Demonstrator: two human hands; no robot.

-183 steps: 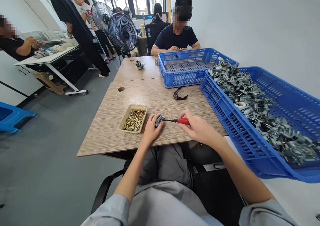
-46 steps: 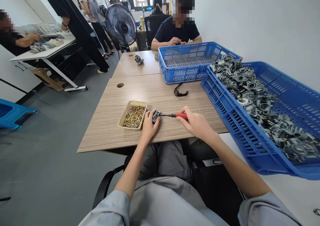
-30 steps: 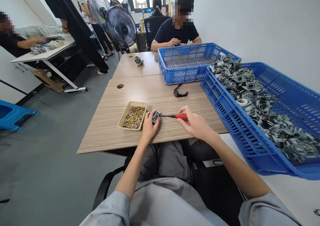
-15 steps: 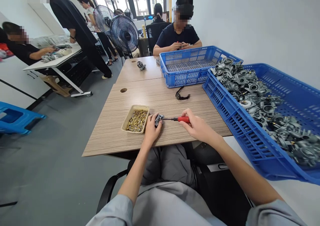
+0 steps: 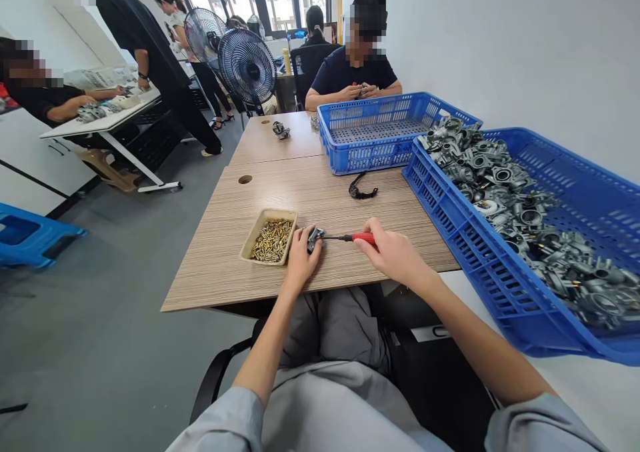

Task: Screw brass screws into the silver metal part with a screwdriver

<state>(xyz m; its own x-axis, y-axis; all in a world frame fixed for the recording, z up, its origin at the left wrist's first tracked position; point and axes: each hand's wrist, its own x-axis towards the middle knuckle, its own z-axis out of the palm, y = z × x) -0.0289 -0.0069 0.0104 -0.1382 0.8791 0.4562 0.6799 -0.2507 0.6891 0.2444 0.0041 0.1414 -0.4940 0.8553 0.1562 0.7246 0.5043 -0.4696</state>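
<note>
My left hand (image 5: 303,257) is closed around a small grey metal carburetor (image 5: 315,237), pressing it to the wooden table (image 5: 220,265); the fingers hide much of the part. In my right hand (image 5: 395,252) is a screwdriver (image 5: 363,238) with a red handle, held level. Its dark shaft points left and the tip meets the carburetor's right side. Just left of my left hand stands a beige tray (image 5: 243,251) of small brass-coloured parts (image 5: 273,241), which look like jets or screws.
A blue crate (image 5: 465,235) heaped with carburetors (image 5: 495,172) stands on the right. Behind it is a second blue crate (image 5: 357,157). A black wristwatch (image 5: 361,191) lies near the crates. Across the table a person (image 5: 350,72) works on a small part. Fans (image 5: 247,65) stand at the back.
The view has shifted slightly. My hands keep the same hold, with the screwdriver still against the carburetor. At the left table, the seated person's arms and the standing person's hand have moved.
</note>
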